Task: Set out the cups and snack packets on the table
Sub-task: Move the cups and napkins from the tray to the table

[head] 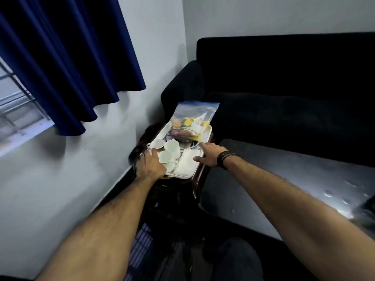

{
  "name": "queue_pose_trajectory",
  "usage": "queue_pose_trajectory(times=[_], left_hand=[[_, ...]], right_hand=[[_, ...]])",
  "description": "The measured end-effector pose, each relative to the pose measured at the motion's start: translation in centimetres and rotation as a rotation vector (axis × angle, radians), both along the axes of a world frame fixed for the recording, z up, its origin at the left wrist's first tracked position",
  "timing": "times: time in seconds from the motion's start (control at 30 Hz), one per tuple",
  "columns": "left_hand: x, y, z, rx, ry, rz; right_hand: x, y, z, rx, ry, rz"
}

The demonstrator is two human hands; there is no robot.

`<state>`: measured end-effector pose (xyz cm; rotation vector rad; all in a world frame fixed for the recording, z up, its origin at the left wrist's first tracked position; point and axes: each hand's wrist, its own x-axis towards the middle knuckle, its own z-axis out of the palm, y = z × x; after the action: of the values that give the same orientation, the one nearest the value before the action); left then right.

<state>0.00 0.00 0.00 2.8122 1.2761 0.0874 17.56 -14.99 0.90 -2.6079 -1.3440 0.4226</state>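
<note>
A white tray [207, 131] sits on a small dark stand [197, 179] in the corner, between the wall and a black sofa [284, 94]. On the tray's near left part stand three white cups [171, 147], grouped close together, with a folded white cloth [187, 161] just beside them on the right. At the far end a clear zip bag of snack packets [192, 120] leans up past the tray's rim. The left hand [151, 165] rests at the tray's left edge, touching the nearest cup; its fingers are curled under and I cannot tell whether they grip. The right hand [209, 156], a dark band on its wrist, hovers over the tray's right edge with fingers spread and holding nothing. A grey worktop [284, 175] lies to the right, and a blue curtain [67, 63] hangs at the left.
</note>
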Motion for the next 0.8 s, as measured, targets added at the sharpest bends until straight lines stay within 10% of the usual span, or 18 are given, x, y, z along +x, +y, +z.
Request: queue_pose_trajectory(times=[0.5, 0.8], left_hand=[[4.1, 7.6, -3.2, -0.366, 0.034, 0.266], [3.7, 8.3, -5.1, -0.271, 0.051, 0.247]], right_hand=[[-4.3, 12.3, -7.0, 0.118, 0.091, 0.101], [-5.9, 13.1, -8.5, 0.296, -0.011, -0.041]])
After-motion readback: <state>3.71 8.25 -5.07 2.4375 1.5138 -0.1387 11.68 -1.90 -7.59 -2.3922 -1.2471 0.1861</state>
